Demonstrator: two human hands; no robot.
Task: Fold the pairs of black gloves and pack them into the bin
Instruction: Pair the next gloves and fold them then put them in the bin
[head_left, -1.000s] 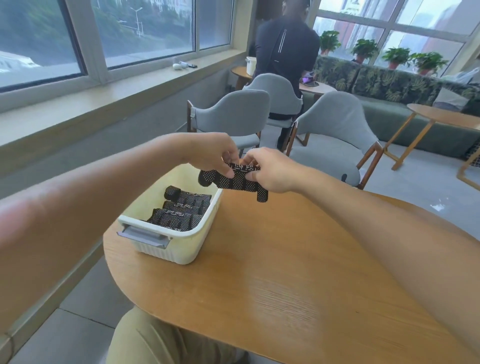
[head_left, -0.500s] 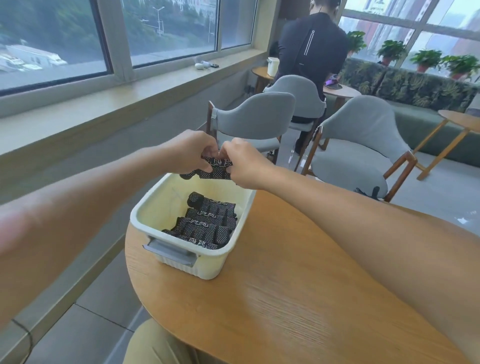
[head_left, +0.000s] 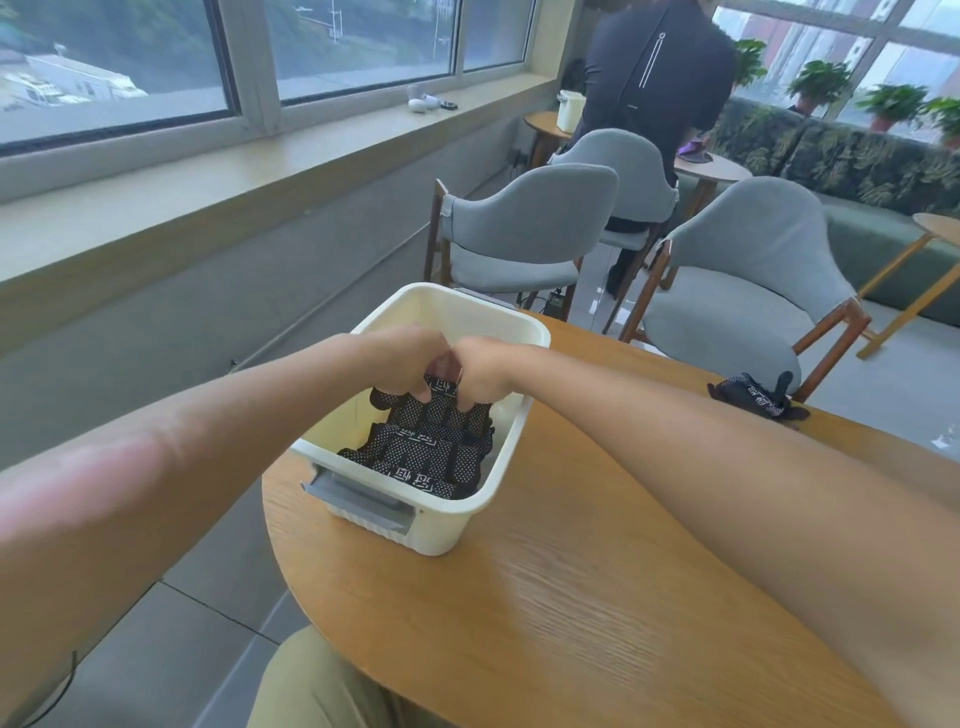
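Note:
A cream plastic bin (head_left: 511, 452) with a grey handle stands at the left end of the round wooden table (head_left: 597, 613). Folded black dotted gloves (head_left: 415, 462) lie stacked inside it. My left hand (head_left: 402, 358) and my right hand (head_left: 483, 366) are side by side inside the bin, both gripping one folded pair of black gloves (head_left: 441, 402) that rests against the stack. My fingers curl down over its top edge. A loose heap of black gloves (head_left: 756, 397) lies at the table's far right edge.
Three grey chairs (head_left: 524, 228) stand beyond the table. A person in dark clothes (head_left: 654, 78) stands behind them with their back to me. A long windowsill (head_left: 218, 171) runs along the left. My knee (head_left: 322, 686) shows below the table edge.
Both hands have carried the folded pair from above the table edge leftward and down into the bin, where it now rests against the stack.

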